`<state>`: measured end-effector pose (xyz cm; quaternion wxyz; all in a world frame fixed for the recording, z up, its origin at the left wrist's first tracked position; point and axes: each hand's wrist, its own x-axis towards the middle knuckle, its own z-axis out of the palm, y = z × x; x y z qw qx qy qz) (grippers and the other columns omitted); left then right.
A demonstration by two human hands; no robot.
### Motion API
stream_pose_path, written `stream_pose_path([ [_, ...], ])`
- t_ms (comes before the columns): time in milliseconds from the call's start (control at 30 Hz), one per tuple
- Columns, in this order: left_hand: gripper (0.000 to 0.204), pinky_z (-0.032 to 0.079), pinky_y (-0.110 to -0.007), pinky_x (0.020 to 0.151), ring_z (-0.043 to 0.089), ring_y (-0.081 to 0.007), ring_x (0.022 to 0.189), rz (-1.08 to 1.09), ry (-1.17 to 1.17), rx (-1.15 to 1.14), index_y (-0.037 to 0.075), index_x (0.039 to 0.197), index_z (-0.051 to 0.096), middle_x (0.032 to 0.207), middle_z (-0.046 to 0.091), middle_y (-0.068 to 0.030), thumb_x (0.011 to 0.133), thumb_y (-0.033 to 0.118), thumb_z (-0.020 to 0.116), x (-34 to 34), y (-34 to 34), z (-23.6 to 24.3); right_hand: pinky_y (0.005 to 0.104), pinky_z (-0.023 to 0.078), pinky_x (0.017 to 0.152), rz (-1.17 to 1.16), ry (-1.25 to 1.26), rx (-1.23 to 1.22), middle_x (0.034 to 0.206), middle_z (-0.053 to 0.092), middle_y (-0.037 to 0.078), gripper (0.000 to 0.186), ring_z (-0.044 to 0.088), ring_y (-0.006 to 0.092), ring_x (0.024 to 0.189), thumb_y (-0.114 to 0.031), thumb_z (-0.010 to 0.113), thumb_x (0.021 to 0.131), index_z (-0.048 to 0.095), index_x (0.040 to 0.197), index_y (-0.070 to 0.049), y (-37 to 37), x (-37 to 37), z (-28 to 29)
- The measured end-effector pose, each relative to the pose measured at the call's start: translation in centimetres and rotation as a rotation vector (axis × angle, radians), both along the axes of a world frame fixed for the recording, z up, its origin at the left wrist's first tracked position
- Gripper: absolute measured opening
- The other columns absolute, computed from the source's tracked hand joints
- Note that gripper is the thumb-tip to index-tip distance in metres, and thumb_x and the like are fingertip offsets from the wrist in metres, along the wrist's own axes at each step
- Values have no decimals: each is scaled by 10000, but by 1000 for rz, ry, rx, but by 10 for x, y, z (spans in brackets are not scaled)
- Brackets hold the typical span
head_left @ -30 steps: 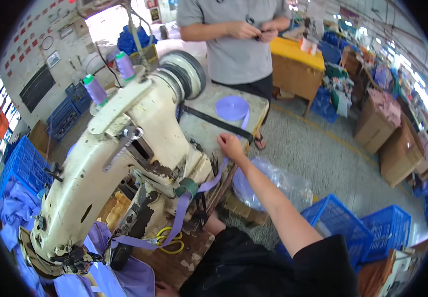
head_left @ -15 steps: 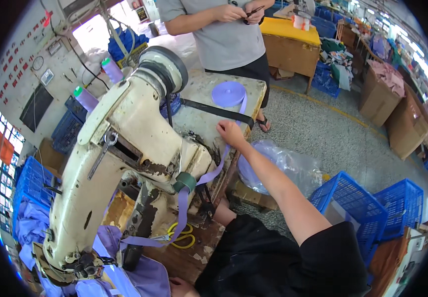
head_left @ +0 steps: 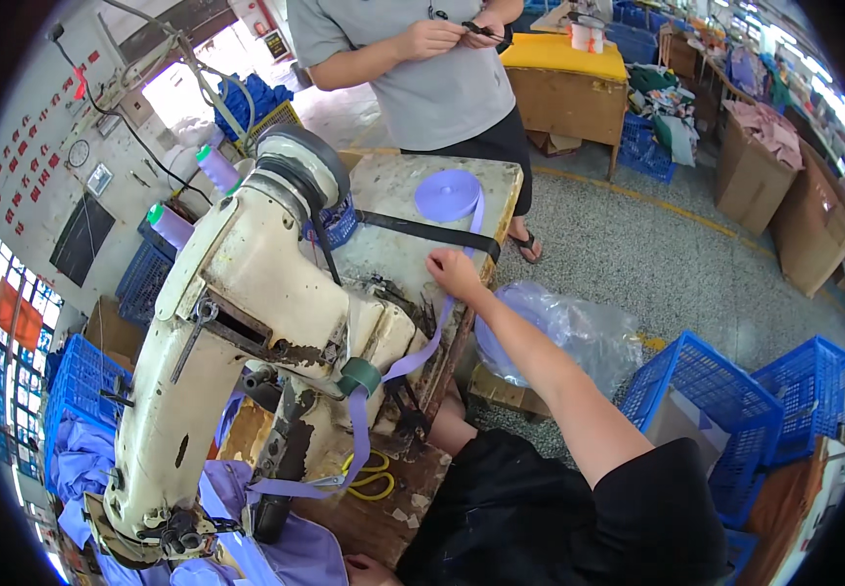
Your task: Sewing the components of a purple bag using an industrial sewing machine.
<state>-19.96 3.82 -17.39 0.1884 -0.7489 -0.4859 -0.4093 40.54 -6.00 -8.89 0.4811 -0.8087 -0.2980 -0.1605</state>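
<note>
My right hand (head_left: 454, 272) is closed, its fingers curled near the edge of the worn machine table (head_left: 395, 183). A lavender tape (head_left: 426, 357) passes beneath it; whether the fingers grip anything is hidden. From a flat roll (head_left: 447, 195) the tape runs under a black strap (head_left: 427, 229), through a green guide (head_left: 358, 375) and down to the cream sewing machine (head_left: 230, 264). At the lower edge my left hand (head_left: 370, 570) shows only partly, beside lavender fabric (head_left: 291, 552); its fingers are mostly hidden. Yellow-handled scissors (head_left: 372, 479) lie near the hanging tape.
Across the table stands a person in a grey shirt (head_left: 442, 98), both hands on a small dark object. Blue crates (head_left: 701, 391) and a clear plastic bag (head_left: 579, 332) sit at the right. Thread cones (head_left: 215, 168) stand behind the machine, a crate of lavender fabric (head_left: 83, 454) at left.
The whole view has shifted slightly. My right hand stays at nearly the same spot over the tape, still closed. The other person's hands have moved a little to the left.
</note>
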Motion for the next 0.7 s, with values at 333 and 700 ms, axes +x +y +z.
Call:
stream_pose_path([
  [333,230,353,-438,411,433,-362,417,-30,27,43,68,705,632,563,565,-160,855,237,590,-10,17,-22,451,472,610,17,29,60,745,651,149,212,591,376,649,-191,557,849,603,743,-13,0,1,-1],
  [700,209,370,-441,432,456,-368,443,1,38,-60,67,725,628,588,574,-164,854,225,584,-9,5,-16,445,477,621,0,42,9,766,657,146,205,595,378,660,-191,554,852,608,757,-18,-1,0,1],
])
